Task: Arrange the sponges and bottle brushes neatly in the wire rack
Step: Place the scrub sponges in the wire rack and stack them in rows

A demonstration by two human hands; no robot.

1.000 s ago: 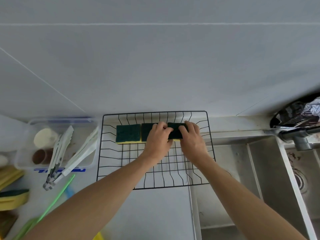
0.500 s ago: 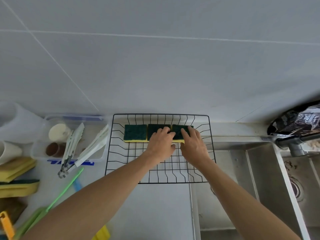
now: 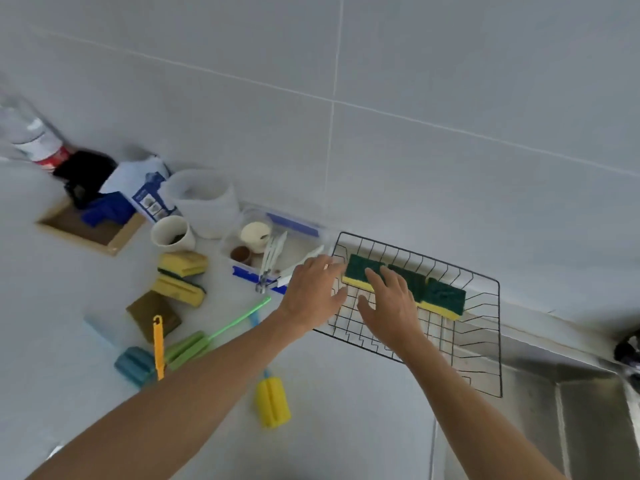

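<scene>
Presently, item by item, as seen from beside the counter.

Wire rack (image 3: 485, 344): black, sits on the counter against the tiled wall, its right end over the sink (image 3: 588, 410).

Sponges in rack (image 3: 445, 297): three green-topped, yellow-bottomed pads in one row along the back edge, touching side to side.

Left hand (image 3: 313, 296): fingers spread and relaxed, holding nothing, at the rack's left rim and leaning toward the counter stock.

Right hand (image 3: 389, 308): fingers straight and slightly apart, fingertips over the leftmost sponge; whether they press it or only hover I cannot tell.

Loose sponges (image 3: 181, 277): two yellow ones stacked on the counter well left of the rack, a brown pad (image 3: 154, 315) just in front of them.

Bottle brushes: green-handled one (image 3: 221, 332), yellow foam-headed one (image 3: 272, 401), blue foam-headed one (image 3: 133, 363), an orange-handled one (image 3: 158, 344) lying across them, all on the counter outside the rack.

Judged step: fetching the next sponge. To do it well, take the stack's top sponge, set it green side up in a second row in front of the first with edges squared, and leave the rack's long front strip for the brushes, laid parallel with heads at one end. The rear row shifts easily if nudged.

Nearby: clear tub with tongs (image 3: 273, 251), white cup (image 3: 171, 233).
</scene>
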